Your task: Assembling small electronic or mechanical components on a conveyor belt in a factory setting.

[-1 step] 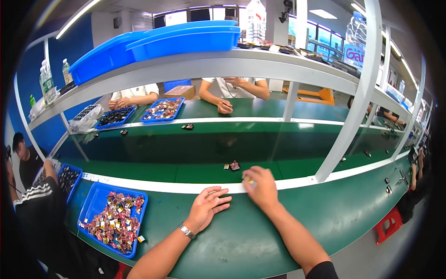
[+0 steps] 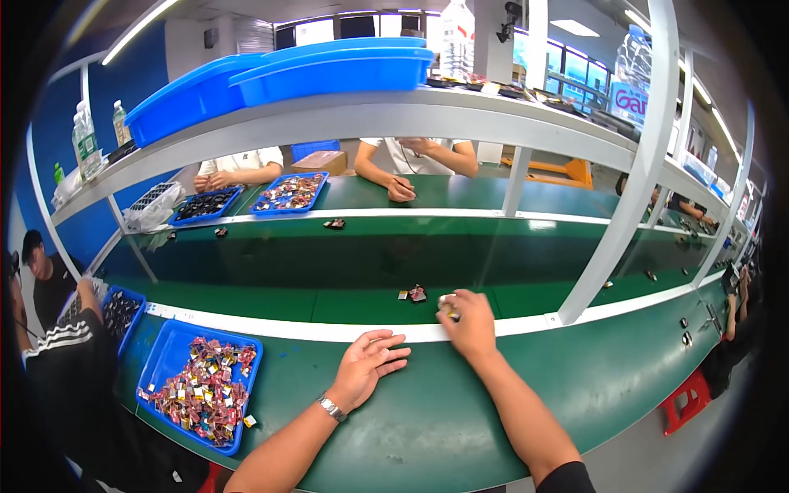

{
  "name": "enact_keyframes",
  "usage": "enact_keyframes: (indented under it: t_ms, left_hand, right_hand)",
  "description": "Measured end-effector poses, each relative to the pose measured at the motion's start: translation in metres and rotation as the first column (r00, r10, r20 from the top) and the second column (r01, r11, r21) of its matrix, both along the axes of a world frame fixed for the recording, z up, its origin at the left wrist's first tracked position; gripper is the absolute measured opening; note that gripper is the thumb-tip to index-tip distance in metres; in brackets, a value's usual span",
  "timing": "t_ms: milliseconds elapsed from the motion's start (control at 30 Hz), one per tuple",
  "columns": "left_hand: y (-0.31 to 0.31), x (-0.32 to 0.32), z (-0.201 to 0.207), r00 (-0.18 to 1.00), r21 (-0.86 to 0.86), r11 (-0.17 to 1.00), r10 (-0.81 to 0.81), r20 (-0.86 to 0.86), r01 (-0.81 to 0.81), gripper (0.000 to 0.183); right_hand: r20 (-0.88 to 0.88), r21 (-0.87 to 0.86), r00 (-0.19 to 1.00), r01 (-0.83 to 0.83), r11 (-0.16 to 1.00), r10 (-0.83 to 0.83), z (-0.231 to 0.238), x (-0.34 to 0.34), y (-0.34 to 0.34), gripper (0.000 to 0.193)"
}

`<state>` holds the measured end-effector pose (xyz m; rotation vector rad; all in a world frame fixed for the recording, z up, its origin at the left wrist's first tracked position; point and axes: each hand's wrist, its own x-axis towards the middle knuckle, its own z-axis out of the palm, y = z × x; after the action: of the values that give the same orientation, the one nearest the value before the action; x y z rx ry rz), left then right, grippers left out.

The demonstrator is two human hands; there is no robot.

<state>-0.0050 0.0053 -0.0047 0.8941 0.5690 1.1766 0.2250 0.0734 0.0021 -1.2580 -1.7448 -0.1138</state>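
My right hand (image 2: 471, 324) reaches over the white rail (image 2: 370, 332) to the green belt (image 2: 353, 306). Its fingers are closed around a small part with white and yellow bits (image 2: 448, 307), partly hidden by them. Left of that hand, a small reddish-and-black part (image 2: 418, 293) and a small white-and-yellow piece (image 2: 403, 295) lie on the belt. My left hand (image 2: 367, 369), palm partly turned up and fingers apart, rests over the green table just short of the rail, holding nothing; a metal watch is on its wrist.
At left sits a blue tray (image 2: 257, 349) heaped with small reddish parts (image 2: 205, 394). Behind it is a blue tray of black parts (image 2: 122, 322), beside a person in black. A metal shelf (image 2: 370, 115) with blue bins spans above. Across the belt, other people's hands (image 2: 401, 190) work.
My right hand has moved slightly farther over the belt, the small part moving with its fingers. My left hand stays in place.
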Motion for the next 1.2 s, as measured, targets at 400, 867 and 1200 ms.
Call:
enact_keyframes:
  t_ms: [400,867,1200]
  left_hand:
    - [0.008,-0.004,-0.007,0.968,0.054,0.986,0.165,-0.187,-0.157,0.017]
    - [0.007,-0.011,0.002,0.881,0.028,0.953,0.29,-0.375,-0.302,0.021]
    - [0.004,-0.012,0.009,0.862,-0.166,0.928,-0.37,-0.346,0.332,0.036]
  right_hand:
    - [0.135,-0.235,0.98,0.176,0.956,-0.148,-0.017,-0.043,0.04,0.062]
    - [-0.319,-0.394,0.905,-0.397,0.829,0.282,0.003,-0.023,-0.035,0.049]
    - [-0.032,-0.352,0.806,-0.563,0.748,0.592,0.028,-0.021,-0.086,0.056]
